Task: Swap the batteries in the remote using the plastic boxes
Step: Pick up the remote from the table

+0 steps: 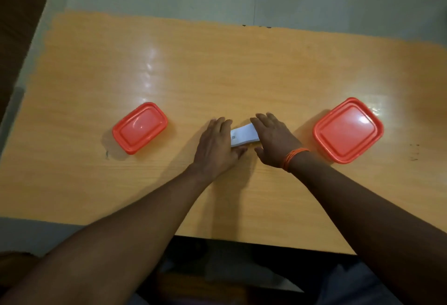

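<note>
Boxes: two, lids on; smaller orange-lidded plastic box (139,127) at left, larger orange-lidded plastic box (347,130) at right, well apart.
Remote: one, slim white plastic remote (243,136), flat on the tan wooden worktop (217,67), between the boxes.
Hands: two; left hand (214,146) with nearly straight fingers laid over the remote's left end; right hand (275,140) spread over its right end.
Wrist: orange thread bands (294,157), right side.
Hidden: both remote ends under the hands; box contents under the lids; dark mark on remote unreadable.

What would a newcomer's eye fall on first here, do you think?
Bright orange draws the eye: the left box and the larger right box sit closed on the wooden table. Between them, the left hand and right hand lie over the ends of a white remote.
</note>
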